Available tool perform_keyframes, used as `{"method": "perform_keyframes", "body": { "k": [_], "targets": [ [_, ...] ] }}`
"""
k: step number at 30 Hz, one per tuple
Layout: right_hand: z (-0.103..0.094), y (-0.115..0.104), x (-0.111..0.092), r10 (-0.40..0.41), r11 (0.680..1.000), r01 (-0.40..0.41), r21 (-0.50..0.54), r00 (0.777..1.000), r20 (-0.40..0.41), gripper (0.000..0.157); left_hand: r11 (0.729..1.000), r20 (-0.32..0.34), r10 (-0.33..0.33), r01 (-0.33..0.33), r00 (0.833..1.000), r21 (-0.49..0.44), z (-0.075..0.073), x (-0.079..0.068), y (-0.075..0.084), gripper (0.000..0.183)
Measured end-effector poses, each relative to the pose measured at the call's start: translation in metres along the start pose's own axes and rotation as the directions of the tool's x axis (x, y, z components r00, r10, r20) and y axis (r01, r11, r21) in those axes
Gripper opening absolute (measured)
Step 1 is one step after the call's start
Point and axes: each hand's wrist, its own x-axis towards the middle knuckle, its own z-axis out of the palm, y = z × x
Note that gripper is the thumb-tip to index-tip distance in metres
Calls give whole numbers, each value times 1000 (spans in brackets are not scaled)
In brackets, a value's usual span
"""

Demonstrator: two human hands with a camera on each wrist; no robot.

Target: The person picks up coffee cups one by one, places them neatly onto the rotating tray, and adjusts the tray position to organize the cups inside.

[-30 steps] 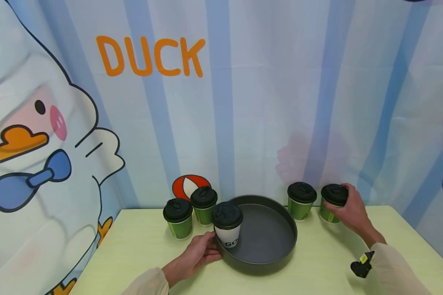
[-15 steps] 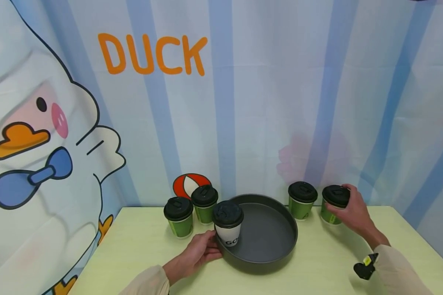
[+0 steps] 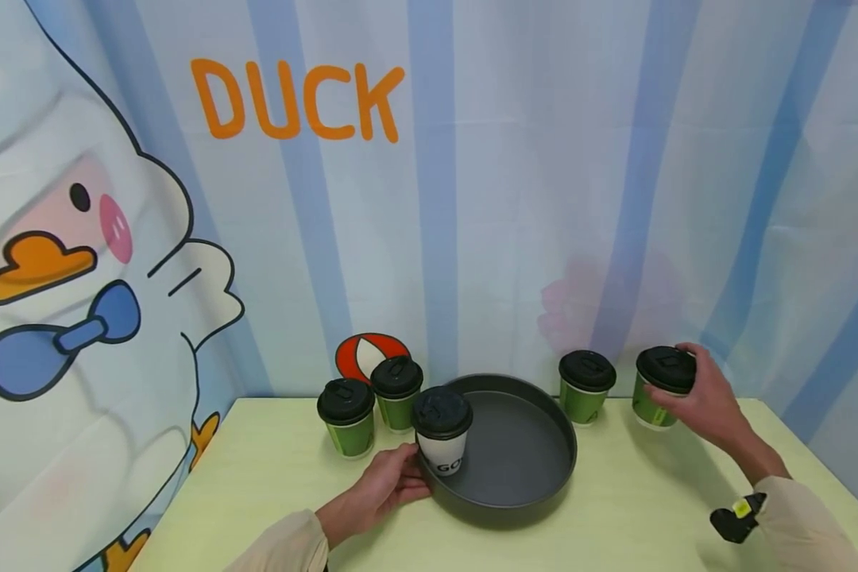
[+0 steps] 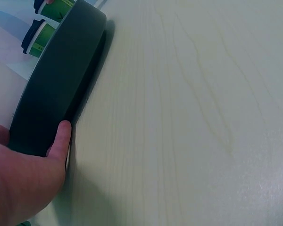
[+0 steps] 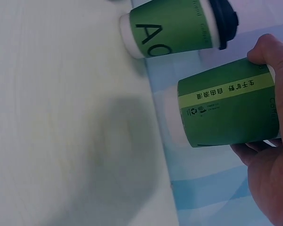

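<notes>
striped curtain (image 3: 515, 159) behind pale worktop (image 3: 643, 516); pan (image 3: 522, 453) on it gripped by left hand (image 3: 382, 488), white cup (image 3: 442, 449) set inside; green cup (image 5: 226, 108) pinched by right hand (image 3: 711, 405), seemingly lifted, not yet in; three more cups (image 3: 586, 389) remaining outside.

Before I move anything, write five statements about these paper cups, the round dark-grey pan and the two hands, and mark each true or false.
1. The right hand grips a black-lidded green paper cup. True.
2. The left hand holds that same cup. False: it holds the edge of the round dark-grey pan.
3. The black-lidded white paper cup lies on its side. False: it stands upright inside the pan.
4. Two black-lidded green paper cups stand to the left of the pan. True.
5. The white cup bears dark lettering. True.
</notes>
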Motion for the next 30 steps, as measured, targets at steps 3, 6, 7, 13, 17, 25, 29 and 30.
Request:
{"method": "perform_keyframes", "body": {
  "k": [3,6,7,13,17,25,29,30],
  "targets": [
    [-9,-8,3,-9,1000,9,14,1000,-7,89,1000,-7,-1,1,1000,-1,0,0,0,37],
    [-17,-17,5,-25,999,25,28,1000,-18,88,1000,-13,-6,6,1000,0,0,0,-1,37],
    [-20,-20,6,-30,999,31,34,999,-19,88,1000,-17,-9,9,1000,-1,0,0,-1,37],
    [-31,-44,10,-58,997,59,48,998,-13,86,1000,-22,-12,12,1000,-5,-1,1,-3,34],
    [-33,-62,13,-99,995,100,29,995,-21,85,1000,-12,-8,8,1000,-3,-2,2,-3,34],
    [-31,-97,18,-219,974,220,48,975,-39,83,1000,-15,-5,5,1000,5,0,1,0,34],
    [-26,-109,18,-231,971,233,62,972,-33,81,1000,-9,-1,1,1000,1,0,1,-1,34],
    [-25,-112,17,-235,969,236,68,972,-29,81,1000,-10,-2,2,1000,0,0,1,-1,34]
  ]
}}
